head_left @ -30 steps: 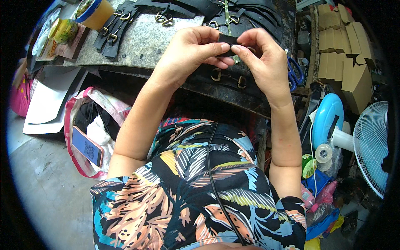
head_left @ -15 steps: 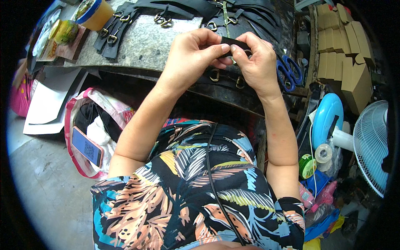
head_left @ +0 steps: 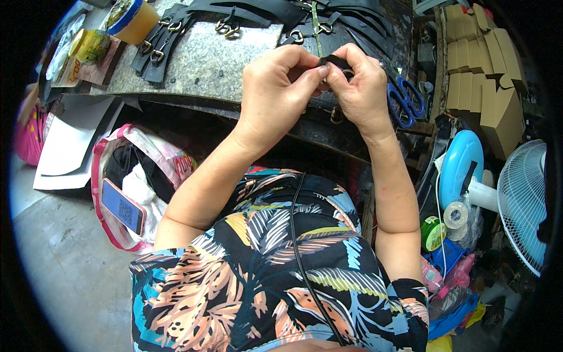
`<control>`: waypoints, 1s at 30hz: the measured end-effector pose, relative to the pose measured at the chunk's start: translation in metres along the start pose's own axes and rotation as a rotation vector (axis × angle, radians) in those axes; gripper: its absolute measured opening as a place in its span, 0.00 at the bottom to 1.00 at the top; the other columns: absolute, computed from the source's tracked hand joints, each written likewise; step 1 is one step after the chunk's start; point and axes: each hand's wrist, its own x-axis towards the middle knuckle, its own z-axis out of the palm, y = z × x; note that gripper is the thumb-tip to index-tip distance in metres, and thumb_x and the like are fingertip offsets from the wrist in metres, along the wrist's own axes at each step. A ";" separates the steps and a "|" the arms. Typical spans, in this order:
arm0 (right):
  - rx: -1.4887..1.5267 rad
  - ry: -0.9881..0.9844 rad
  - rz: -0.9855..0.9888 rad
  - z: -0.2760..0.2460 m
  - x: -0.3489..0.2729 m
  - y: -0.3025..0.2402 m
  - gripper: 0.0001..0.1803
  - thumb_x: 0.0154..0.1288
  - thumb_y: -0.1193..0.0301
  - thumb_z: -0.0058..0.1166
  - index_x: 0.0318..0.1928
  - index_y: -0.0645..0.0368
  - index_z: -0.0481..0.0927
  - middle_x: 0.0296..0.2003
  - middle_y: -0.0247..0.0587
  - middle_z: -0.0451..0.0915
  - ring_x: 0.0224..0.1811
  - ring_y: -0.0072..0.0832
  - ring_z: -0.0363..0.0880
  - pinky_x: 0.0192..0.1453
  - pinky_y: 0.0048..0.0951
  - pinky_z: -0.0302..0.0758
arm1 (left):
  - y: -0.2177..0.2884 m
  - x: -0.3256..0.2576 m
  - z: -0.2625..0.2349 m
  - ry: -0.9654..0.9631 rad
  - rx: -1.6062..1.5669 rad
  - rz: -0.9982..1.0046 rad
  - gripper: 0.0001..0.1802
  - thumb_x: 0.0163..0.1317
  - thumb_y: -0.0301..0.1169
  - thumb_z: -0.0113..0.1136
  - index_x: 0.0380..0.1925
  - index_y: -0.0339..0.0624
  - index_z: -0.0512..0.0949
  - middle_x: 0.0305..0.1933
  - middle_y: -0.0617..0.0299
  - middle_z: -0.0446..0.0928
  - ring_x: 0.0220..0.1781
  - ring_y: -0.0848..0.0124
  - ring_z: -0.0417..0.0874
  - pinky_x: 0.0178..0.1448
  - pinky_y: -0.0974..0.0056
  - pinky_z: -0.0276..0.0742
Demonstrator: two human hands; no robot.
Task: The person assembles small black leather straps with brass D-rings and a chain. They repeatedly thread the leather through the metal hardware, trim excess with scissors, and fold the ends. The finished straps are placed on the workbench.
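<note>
Above the front edge of the worktable, a black strap [head_left: 335, 60] is pinched between my two hands. My left hand [head_left: 274, 97] is closed, thumb and fingers at one end of the strap. Closed on its other side is my right hand [head_left: 362, 91], its thumb tip almost meeting the left thumb. Fingers cover most of the strap. A metal ring [head_left: 336, 115] shows just below the hands, by the table edge. Beyond them lie several black straps [head_left: 258, 10] with metal rings and clips.
Blue-handled scissors [head_left: 404, 102] hang at the table's right end. A grey stone slab [head_left: 205, 56] covers the table's left part, near a tub [head_left: 132, 20]. Cardboard pieces [head_left: 498, 111] and a fan [head_left: 522, 205] stand right. A bag holding a phone [head_left: 123, 206] sits left.
My left hand has shifted slightly right, closer to the right hand, so less of the strap shows between them. It now hides one metal ring by the table edge. The right hand barely moved.
</note>
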 end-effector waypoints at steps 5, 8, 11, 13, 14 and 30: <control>0.330 -0.019 0.125 -0.004 0.002 0.005 0.09 0.69 0.66 0.64 0.38 0.59 0.83 0.26 0.34 0.83 0.28 0.21 0.80 0.35 0.26 0.74 | 0.001 0.005 -0.004 -0.092 -0.229 -0.054 0.09 0.70 0.25 0.61 0.45 0.30 0.82 0.35 0.56 0.86 0.38 0.70 0.90 0.41 0.69 0.86; 0.551 -0.031 0.146 -0.005 0.001 0.006 0.12 0.74 0.64 0.62 0.40 0.61 0.84 0.29 0.30 0.83 0.32 0.14 0.76 0.37 0.21 0.73 | 0.002 0.013 -0.014 -0.221 -0.410 -0.169 0.14 0.74 0.27 0.56 0.54 0.30 0.80 0.42 0.54 0.85 0.42 0.65 0.91 0.48 0.66 0.88; 0.560 -0.022 0.121 -0.002 -0.001 0.007 0.13 0.73 0.63 0.63 0.39 0.61 0.83 0.28 0.30 0.81 0.30 0.15 0.73 0.34 0.21 0.71 | 0.000 0.021 -0.020 -0.347 -0.332 -0.134 0.15 0.74 0.28 0.57 0.55 0.29 0.78 0.45 0.53 0.85 0.43 0.64 0.91 0.50 0.65 0.89; 0.538 -0.050 0.143 -0.002 -0.002 0.008 0.13 0.74 0.63 0.62 0.39 0.62 0.83 0.28 0.29 0.80 0.30 0.15 0.72 0.34 0.21 0.71 | -0.003 0.027 -0.021 -0.358 -0.273 -0.185 0.14 0.73 0.28 0.58 0.53 0.29 0.79 0.44 0.53 0.85 0.42 0.65 0.91 0.48 0.65 0.89; 0.529 -0.062 0.155 -0.003 -0.002 0.009 0.13 0.74 0.63 0.62 0.39 0.62 0.82 0.27 0.29 0.80 0.30 0.15 0.72 0.34 0.22 0.70 | -0.004 0.029 -0.022 -0.362 -0.242 -0.209 0.14 0.73 0.28 0.59 0.53 0.29 0.79 0.44 0.54 0.85 0.42 0.65 0.91 0.48 0.66 0.89; 0.700 -0.104 0.172 -0.004 0.002 0.007 0.07 0.75 0.77 0.52 0.50 0.59 0.80 0.41 0.31 0.81 0.43 0.17 0.77 0.50 0.22 0.75 | -0.007 0.035 -0.023 -0.285 -0.216 -0.208 0.08 0.69 0.25 0.58 0.41 0.28 0.79 0.36 0.55 0.83 0.35 0.64 0.91 0.39 0.67 0.89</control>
